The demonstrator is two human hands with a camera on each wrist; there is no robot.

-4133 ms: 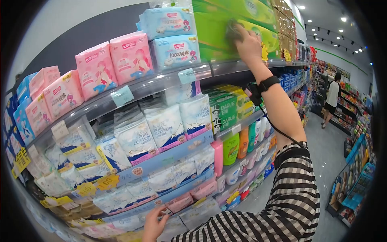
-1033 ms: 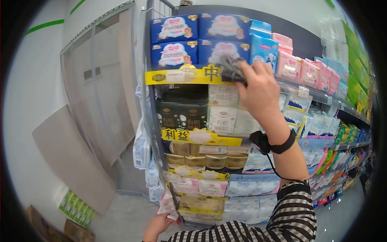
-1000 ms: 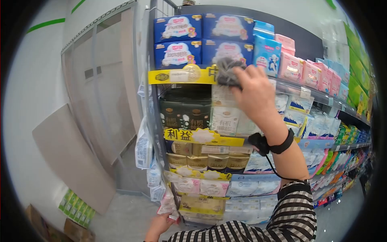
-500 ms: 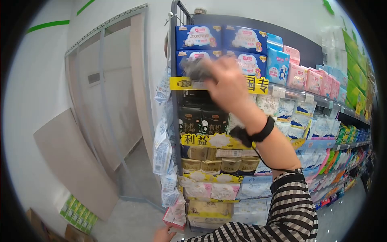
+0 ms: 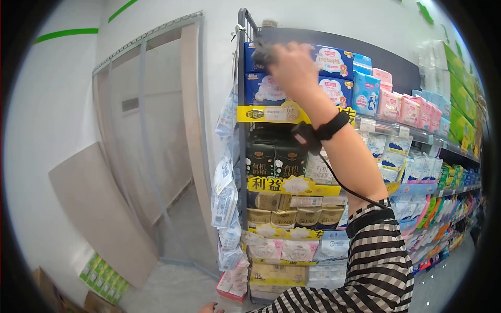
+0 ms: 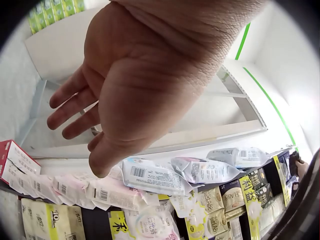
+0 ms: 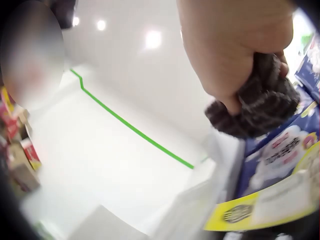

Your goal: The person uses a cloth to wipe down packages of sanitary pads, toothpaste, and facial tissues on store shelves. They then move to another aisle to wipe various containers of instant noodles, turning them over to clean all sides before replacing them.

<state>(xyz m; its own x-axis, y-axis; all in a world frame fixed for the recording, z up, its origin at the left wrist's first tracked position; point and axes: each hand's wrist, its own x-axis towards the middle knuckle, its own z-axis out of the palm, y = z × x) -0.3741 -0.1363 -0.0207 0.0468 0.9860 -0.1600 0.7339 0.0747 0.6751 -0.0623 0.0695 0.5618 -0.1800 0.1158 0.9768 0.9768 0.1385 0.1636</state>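
My right hand [image 5: 297, 70] grips a crumpled dark grey cloth [image 7: 260, 107] at the top left of the shelf rack. In the head view the cloth overlaps the stacked blue packs [image 5: 334, 61], close to the rack's end frame. Below them runs a yellow label strip [image 5: 254, 113]. My left hand [image 6: 145, 90] is low, its fingers loosely extended with nothing in them. Only its fingertips show at the bottom edge of the head view, below and left of a pink-and-red box [image 5: 232, 287]. White packs [image 5: 224, 182] hang along the rack's side.
Lower shelves hold black packs [image 5: 261, 159] and gold packs [image 5: 284, 218]. The shelving runs on to the right with pink packs [image 5: 389, 104] and green packs [image 5: 459, 78]. At left, a large board [image 5: 104, 214] leans by a framed doorway, with green boxes [image 5: 104, 279] on the floor.
The view has turned left from the green packs. My right hand has carried the cloth left along the shelf, then up across the blue packs. My left hand has left the pink-and-red box.
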